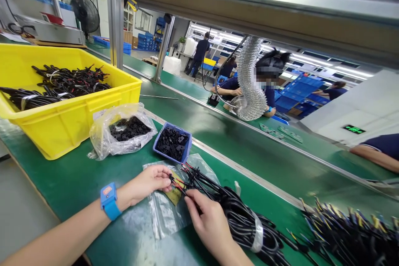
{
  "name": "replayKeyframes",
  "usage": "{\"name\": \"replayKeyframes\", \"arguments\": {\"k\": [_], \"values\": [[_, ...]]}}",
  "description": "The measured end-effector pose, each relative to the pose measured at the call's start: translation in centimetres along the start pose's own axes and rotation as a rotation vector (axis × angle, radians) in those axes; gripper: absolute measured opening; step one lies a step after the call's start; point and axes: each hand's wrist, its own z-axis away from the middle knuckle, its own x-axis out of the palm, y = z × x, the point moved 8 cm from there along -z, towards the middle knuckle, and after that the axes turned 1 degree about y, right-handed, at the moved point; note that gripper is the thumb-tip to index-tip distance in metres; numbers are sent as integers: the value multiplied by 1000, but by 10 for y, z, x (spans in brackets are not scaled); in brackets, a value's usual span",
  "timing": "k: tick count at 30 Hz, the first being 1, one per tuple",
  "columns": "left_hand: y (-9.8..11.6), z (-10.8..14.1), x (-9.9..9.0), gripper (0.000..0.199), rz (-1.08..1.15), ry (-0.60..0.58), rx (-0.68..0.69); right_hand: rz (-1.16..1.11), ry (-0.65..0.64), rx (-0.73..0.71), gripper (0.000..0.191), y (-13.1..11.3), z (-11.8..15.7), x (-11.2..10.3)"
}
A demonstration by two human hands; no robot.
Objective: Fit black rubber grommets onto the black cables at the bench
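Observation:
My left hand [156, 179], with a blue wrist strap [110, 200], pinches a small black part [171, 178] beside thin red wires. Close to its right, my right hand [207, 218] grips the end of a black cable from which the red wires [178, 183] come. Under both hands lies a clear plastic bag [162, 214] with a yellowish piece [173, 195]. A bundle of black cables [233, 208], bound with a pale band [257, 233], stretches to the right. Just beyond my left hand stands a small blue bin [188, 149] of black parts.
A yellow crate [67, 122] of cables stands at the left, beside an open plastic bag [102, 135] of black parts. More cables with bared coloured wires [352, 232] lie at the lower right. Beyond the metal rail, a person [269, 72] sits behind a silver duct [249, 79].

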Motion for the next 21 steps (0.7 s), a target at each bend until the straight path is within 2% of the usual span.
{"name": "replayKeyframes", "arguments": {"k": [7,12,16,21], "values": [[6,0,3,17,-240,36,96,-18,2,-49,26,-3,0,-3],[13,6,18,18,-484,43,183,-74,-35,21,27,1,0,-3],[28,14,28,15,-733,71,405,-162,-125,112,30,3,-2,-3],[35,29,48,10,-874,-62,700,-308,-209,181,30,6,0,-3]]}}
